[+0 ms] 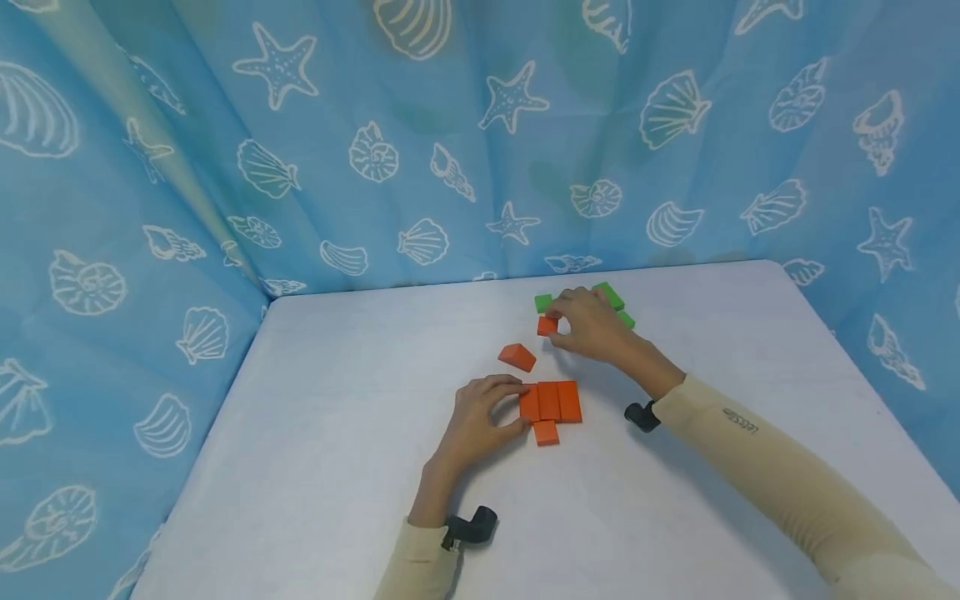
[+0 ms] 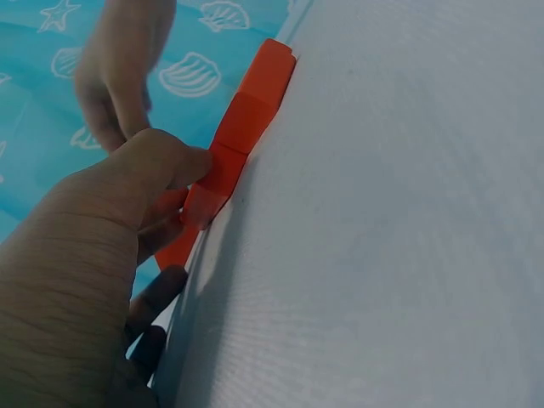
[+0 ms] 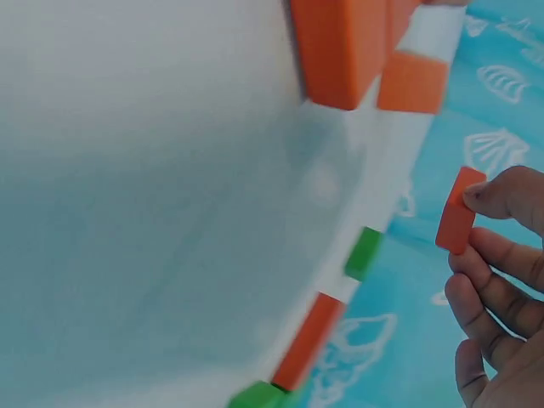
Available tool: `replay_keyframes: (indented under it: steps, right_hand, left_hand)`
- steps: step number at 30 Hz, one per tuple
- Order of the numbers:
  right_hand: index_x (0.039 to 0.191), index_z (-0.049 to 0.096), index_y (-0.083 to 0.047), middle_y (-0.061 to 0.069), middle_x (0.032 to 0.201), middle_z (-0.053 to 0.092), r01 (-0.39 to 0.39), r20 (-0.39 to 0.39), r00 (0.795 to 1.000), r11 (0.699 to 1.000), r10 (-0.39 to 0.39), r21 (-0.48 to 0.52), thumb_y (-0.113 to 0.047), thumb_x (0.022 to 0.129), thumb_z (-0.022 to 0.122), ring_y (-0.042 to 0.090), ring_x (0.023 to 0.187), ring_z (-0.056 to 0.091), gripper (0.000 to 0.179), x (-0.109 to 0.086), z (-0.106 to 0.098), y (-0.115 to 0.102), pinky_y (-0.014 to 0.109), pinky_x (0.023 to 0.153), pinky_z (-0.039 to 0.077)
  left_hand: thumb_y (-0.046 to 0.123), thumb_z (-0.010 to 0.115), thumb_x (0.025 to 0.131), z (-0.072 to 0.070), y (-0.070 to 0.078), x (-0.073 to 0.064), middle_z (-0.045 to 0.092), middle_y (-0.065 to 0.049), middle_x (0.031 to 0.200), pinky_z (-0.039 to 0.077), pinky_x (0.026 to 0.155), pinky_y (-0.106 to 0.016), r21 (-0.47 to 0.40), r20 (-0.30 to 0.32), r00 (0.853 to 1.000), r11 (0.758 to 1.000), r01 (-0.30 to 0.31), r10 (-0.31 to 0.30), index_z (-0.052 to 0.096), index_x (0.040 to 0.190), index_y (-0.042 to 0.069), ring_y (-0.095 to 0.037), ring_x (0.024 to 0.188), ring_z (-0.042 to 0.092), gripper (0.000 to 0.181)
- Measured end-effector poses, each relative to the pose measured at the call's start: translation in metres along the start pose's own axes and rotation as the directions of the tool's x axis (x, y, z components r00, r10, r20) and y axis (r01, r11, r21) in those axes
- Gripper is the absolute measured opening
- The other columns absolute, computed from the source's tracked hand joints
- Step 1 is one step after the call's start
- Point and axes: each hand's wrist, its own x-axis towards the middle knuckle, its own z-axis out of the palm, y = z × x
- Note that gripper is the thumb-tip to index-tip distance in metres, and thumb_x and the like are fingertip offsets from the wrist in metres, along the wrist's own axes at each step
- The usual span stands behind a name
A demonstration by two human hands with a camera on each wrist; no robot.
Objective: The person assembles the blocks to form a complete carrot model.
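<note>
My right hand (image 1: 592,323) pinches a small orange block (image 1: 547,326) between thumb and fingers. In the right wrist view that block (image 3: 460,211) is held up, away from the white surface. My left hand (image 1: 483,421) has its thumb and fingertips at the two ends of the leftmost orange block (image 1: 529,403) in a row. Two more orange blocks (image 1: 558,402) stand side by side against it. A smaller orange block (image 1: 546,433) lies at the row's near side. Just beyond the row sits an orange wedge-shaped block (image 1: 517,357).
Green blocks (image 1: 609,295) lie near the far edge, partly behind my right hand, with a small green block (image 1: 543,303) to their left. A red block (image 3: 308,342) rests among them in the right wrist view. A blue shell-patterned curtain (image 1: 450,150) surrounds the white table (image 1: 337,433).
</note>
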Motion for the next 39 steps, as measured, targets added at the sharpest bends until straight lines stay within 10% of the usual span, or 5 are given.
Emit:
replay_keyframes:
  steps: [22, 39]
  right_hand:
    - [0.108, 0.073, -0.013, 0.001, 0.106, 0.067, 0.236, -0.100, 0.967, 0.972, -0.234, 0.011, -0.024, 0.081, 0.082, 0.023, 0.107, 0.058, 0.030, -0.102, -0.014, -0.027, 0.047, 0.092, 0.037]
    - [0.107, 0.073, -0.014, -0.001, 0.106, 0.067, 0.286, -0.091, 0.953, 0.958, -0.287, -0.030, -0.021, 0.078, 0.084, 0.019, 0.102, 0.059, 0.032, -0.133, 0.013, -0.027, 0.047, 0.092, 0.042]
  left_hand:
    - [0.033, 0.073, 0.089, -0.001, 0.002, -0.003, 0.058, 0.005, 0.134, 0.030, 0.108, -0.050, 0.008, 0.009, 1.000, 1.000, -0.011, 0.011, 0.068, 0.128, 0.020, -0.019, 0.127, 0.047, 0.042]
    - [0.035, 0.073, 0.089, 0.001, 0.000, -0.001, 0.056, 0.008, 0.136, 0.029, 0.108, -0.049, 0.002, 0.013, 1.000, 1.000, 0.001, -0.001, 0.066, 0.130, 0.023, -0.017, 0.127, 0.047, 0.043]
